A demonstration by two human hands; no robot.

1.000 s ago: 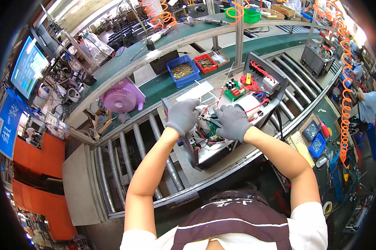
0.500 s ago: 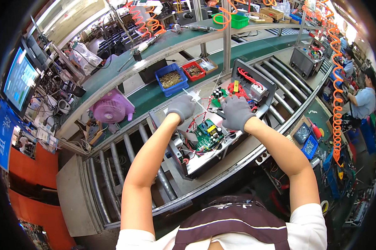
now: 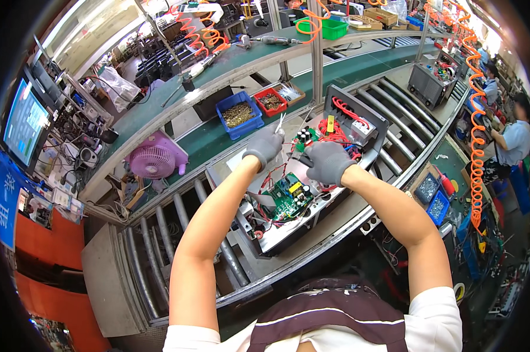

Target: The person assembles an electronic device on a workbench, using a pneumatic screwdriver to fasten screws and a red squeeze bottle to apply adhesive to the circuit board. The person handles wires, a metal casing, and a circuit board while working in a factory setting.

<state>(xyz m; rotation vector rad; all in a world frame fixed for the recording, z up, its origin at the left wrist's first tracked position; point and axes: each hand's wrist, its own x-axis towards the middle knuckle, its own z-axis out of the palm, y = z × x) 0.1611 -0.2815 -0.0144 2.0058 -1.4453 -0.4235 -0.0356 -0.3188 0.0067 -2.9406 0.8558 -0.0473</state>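
An open metal equipment case (image 3: 280, 242) holds a green circuit board (image 3: 288, 196), a smaller green board (image 3: 303, 141) and bundled red wires (image 3: 333, 131). My left hand (image 3: 265, 146), in a grey glove, is closed over the case's far left side. Thin white strips (image 3: 280, 123), which look like cable ties, stick up from its fingers. My gloved right hand (image 3: 330, 164) is curled beside the red wires. It grips a slim dark tool (image 3: 303, 159) whose tip points toward my left hand; the glove hides most of it, so its kind is unclear.
The case rests on a roller conveyor (image 3: 232, 264). Beyond it stand a blue bin (image 3: 239, 115) and a red bin (image 3: 271, 102) of small metal parts, and a purple fan (image 3: 154, 159). An orange coiled hose (image 3: 475, 146) hangs at right, near a co-worker (image 3: 514, 141).
My left hand has shifted slightly right and up, its white strips now pointing upward. My right hand has drawn a little left and down, its fingers more curled.
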